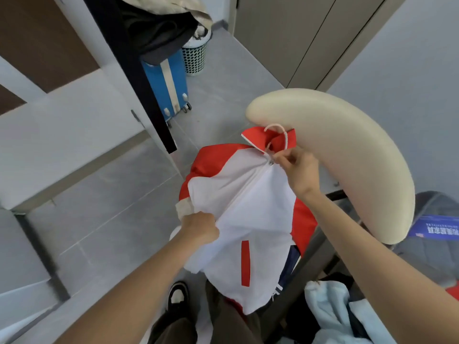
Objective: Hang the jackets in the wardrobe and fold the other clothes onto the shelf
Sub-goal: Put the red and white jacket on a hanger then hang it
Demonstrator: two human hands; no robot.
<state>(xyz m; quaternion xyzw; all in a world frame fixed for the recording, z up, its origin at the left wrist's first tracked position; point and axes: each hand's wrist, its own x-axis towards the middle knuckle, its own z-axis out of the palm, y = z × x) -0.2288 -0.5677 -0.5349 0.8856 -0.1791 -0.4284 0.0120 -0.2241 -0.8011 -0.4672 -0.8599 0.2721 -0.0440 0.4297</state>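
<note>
A red and white zip-up jacket (pixel 250 219) hangs in front of me, on a pale hanger whose hook (pixel 278 131) sticks out of the red collar. My right hand (pixel 298 167) pinches the zipper pull just below the collar. My left hand (pixel 198 228) grips a bunch of the white front fabric lower down, by the zip line. A light blue garment (pixel 330 314) lies crumpled at the bottom right.
A cream curved chair back (pixel 347 155) arcs right behind the jacket. A blue suitcase (pixel 166 88) and a mesh waste basket (pixel 195 58) stand on the grey tile floor beyond. Dark clothes (pixel 159 31) are heaped at top centre. Closet doors (pixel 298 33) are at the far right.
</note>
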